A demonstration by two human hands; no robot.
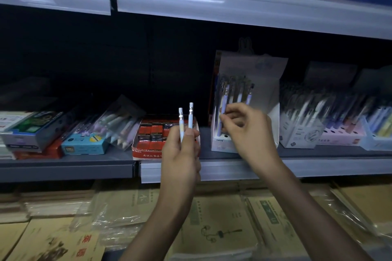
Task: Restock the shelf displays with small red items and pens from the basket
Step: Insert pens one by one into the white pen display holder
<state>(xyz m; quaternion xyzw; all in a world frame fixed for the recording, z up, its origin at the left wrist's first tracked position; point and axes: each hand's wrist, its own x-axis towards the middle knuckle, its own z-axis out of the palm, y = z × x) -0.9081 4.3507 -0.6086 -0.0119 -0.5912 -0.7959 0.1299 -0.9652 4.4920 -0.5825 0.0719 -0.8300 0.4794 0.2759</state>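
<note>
My left hand (183, 150) grips two pastel pens (185, 121) upright in front of the middle shelf. My right hand (246, 127) pinches a lavender pen (224, 103) at the white pen display box (269, 112), which holds several more pens standing upright. Just left of that box, behind my left hand, sits a red tray of small red items (152, 133). No basket is in view.
More pen display boxes (301, 131) stand to the right on the shelf. Boxed and bagged stationery (84, 144) lies at the left. The grey shelf edge (328, 167) runs across below. Stacks of brown paper notebooks (222, 224) fill the lower level.
</note>
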